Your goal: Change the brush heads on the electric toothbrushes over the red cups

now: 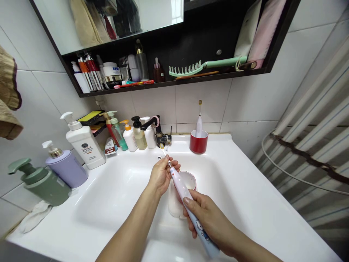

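Observation:
My right hand [208,218] is shut around the handle of an electric toothbrush [182,191], which is pale pink at the top and light blue with a cartoon print lower down. My left hand [162,174] pinches the slim white brush head [164,151] at the handle's top end, and its yellow-tipped bristles point away from me. Both hands are over a white washbasin [114,203]. Just below them, a white cup with a red outside [188,180] stands in the basin, with a white translucent container [174,205] in front of it, partly hidden by the handle.
A black faucet [159,134] stands at the basin's back, beside a red cup [199,142] holding another electric toothbrush. Several pump bottles [84,140] line the left rim. A dark shelf with toiletries hangs above, and a ribbed radiator runs along the right.

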Demonstrator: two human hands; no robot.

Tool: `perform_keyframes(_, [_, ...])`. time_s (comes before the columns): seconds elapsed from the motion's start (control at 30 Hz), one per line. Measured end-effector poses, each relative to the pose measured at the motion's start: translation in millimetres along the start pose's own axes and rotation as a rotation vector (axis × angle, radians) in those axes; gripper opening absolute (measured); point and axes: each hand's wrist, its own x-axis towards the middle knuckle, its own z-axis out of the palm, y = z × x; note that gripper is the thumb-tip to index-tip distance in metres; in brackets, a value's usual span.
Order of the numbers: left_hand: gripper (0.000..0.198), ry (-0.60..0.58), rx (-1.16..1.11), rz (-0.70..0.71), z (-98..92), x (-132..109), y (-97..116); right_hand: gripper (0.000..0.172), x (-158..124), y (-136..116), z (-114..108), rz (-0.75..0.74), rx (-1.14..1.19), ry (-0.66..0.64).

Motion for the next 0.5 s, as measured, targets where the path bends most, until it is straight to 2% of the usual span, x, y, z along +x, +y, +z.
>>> perform_keyframes(0.2, [0.013,-0.062,0.06,0.037,3.1,-3.2,-4.2,0.02,2.7,5.4,1.0,-0.007,-0.026,0.068])
perform_keyframes(0.5, [0.013,-0.096,0.081,-0.011,8.0,-7.2,-7.5,0.019,3.3,4.5,1.6,-0.016,-0.07,0.137])
